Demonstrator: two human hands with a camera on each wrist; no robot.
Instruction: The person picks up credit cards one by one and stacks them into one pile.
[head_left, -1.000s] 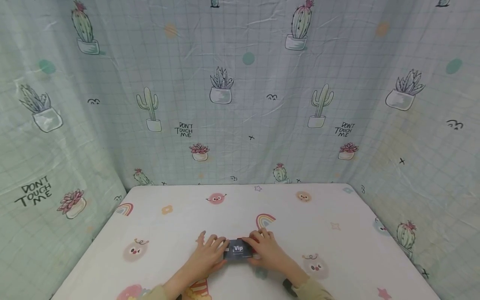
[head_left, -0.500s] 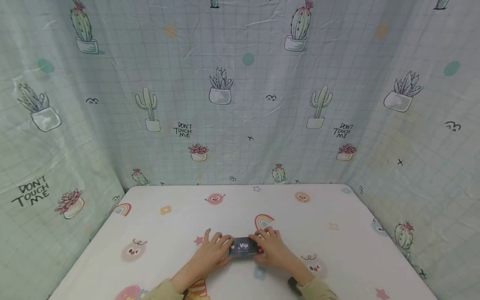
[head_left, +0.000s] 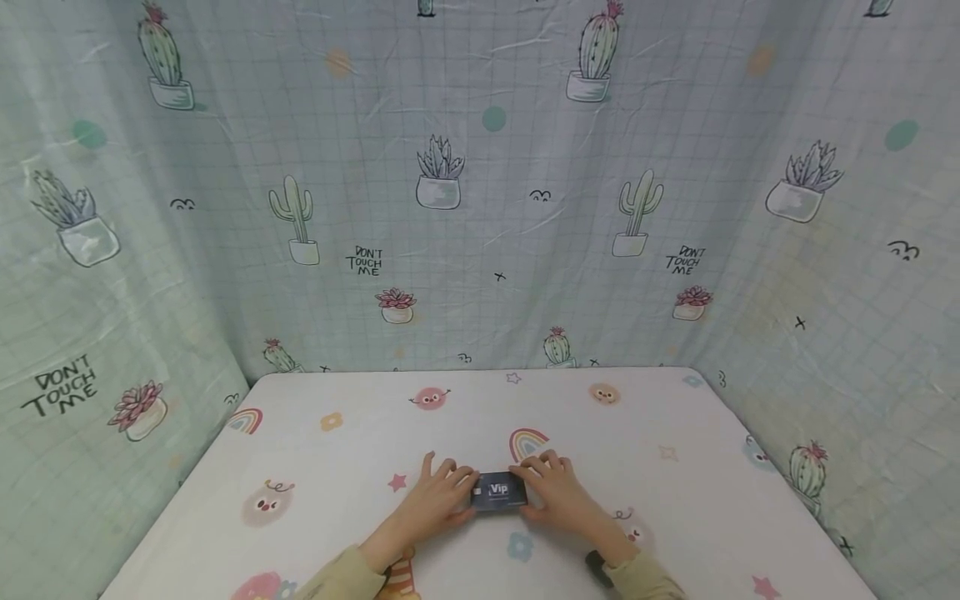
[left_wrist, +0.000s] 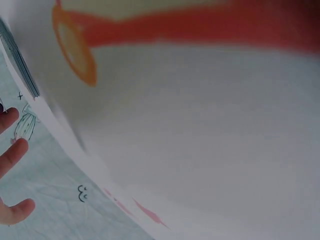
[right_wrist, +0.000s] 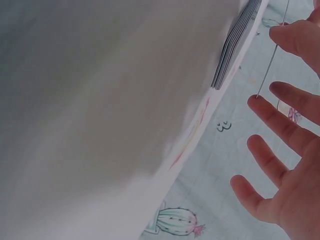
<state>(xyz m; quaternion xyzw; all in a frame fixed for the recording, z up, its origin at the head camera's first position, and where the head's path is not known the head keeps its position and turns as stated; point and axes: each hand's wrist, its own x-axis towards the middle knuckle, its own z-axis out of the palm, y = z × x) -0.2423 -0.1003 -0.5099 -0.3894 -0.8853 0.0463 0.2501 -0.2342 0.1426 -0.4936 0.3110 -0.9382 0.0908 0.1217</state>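
A dark bank-style card [head_left: 498, 492] printed "Vip", with a small chip mark at its left, lies between both hands in the head view. My left hand [head_left: 435, 502] holds its left end, thumb at the near edge and fingers at the far edge. At the right end, my right hand [head_left: 561, 498] grips it the same way. In the right wrist view the thin card [right_wrist: 270, 60] shows edge-on between thumb and fingertip, apart from a stack of cards [right_wrist: 235, 47] lying on the table. Only several left fingers [left_wrist: 12, 157] show in the left wrist view, near that stack.
The white table [head_left: 360, 458] carries printed rainbows, faces and stars. A pale cloth [head_left: 480, 233] with cactus drawings hangs behind it and at both sides. A black band [head_left: 597, 568] sits at the right wrist, by the sleeve.
Both hands have shifted right together with the dark card. A red patch beside the right fingers earlier no longer shows.
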